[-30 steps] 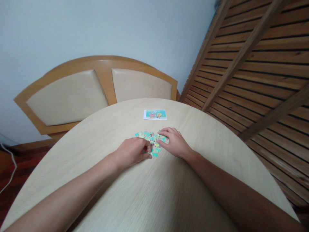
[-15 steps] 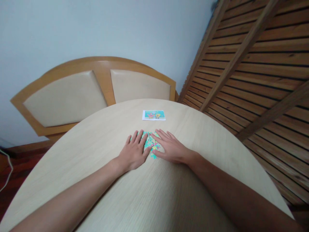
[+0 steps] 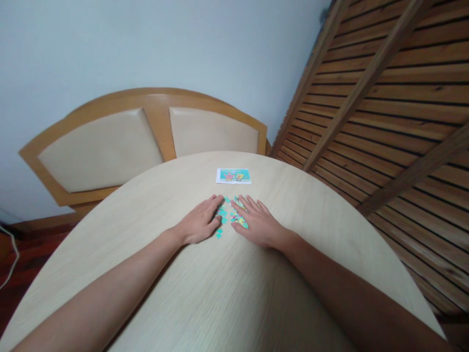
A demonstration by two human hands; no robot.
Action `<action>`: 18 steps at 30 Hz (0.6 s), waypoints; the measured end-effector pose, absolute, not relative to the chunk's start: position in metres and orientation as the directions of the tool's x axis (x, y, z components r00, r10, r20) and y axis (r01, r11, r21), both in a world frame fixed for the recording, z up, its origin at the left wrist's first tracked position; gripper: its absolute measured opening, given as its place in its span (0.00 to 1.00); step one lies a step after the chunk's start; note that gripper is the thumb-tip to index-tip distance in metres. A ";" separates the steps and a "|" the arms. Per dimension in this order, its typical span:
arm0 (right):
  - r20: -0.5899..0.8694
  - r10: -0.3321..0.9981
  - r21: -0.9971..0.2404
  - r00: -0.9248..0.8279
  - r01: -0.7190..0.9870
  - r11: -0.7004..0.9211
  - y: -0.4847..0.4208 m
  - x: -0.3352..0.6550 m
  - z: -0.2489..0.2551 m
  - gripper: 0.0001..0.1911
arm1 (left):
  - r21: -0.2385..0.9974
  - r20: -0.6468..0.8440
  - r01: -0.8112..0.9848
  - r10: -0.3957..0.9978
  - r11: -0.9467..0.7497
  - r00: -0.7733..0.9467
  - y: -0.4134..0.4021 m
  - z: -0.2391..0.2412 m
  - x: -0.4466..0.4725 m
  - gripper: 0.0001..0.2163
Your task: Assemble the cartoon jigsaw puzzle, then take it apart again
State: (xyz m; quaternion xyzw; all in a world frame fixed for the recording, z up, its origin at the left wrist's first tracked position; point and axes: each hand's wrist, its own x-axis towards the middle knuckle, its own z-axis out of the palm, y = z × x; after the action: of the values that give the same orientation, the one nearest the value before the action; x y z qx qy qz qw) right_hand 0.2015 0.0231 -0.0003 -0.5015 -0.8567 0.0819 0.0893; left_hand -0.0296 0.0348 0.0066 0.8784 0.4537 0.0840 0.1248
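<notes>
A small heap of turquoise jigsaw pieces (image 3: 227,216) lies on the round pale wooden table (image 3: 234,288). My left hand (image 3: 200,222) rests flat on the left part of the heap, fingers stretched out. My right hand (image 3: 256,222) lies flat on the right part, fingers spread over the pieces. Both palms cover most of the pieces; a narrow strip of pieces shows between the hands, and one loose piece lies just below my left thumb.
A small cartoon picture card (image 3: 233,175) lies farther back on the table. Behind the table stands a wooden bench back with two beige cushions (image 3: 146,137). A slatted wooden wall (image 3: 384,98) runs along the right.
My left hand went from a pinch at the heap to lying flat. Both hands now press flat on the pieces and have slid slightly apart, spreading the heap.
</notes>
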 end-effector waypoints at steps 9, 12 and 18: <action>0.096 0.936 -0.255 -0.339 0.900 0.353 0.038 0.219 -0.002 0.32 | 0.255 0.018 0.704 0.731 -0.663 0.682 0.038 0.010 -0.045 0.43; 0.080 0.883 -0.261 -0.463 0.845 0.467 0.037 0.217 0.001 0.35 | 0.274 0.057 0.774 0.813 -0.570 0.579 0.044 0.001 -0.040 0.41; 0.066 0.743 -0.285 -0.666 0.701 0.654 0.028 0.206 0.005 0.48 | 0.286 0.189 0.839 0.885 -0.463 0.425 0.050 -0.011 -0.032 0.35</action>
State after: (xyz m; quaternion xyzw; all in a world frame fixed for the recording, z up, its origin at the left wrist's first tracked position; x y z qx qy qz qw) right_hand 0.2057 0.0280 0.0047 -0.3988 -0.9050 0.1186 0.0885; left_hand -0.0320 0.0497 -0.0112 0.8408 0.5126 0.1575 0.0738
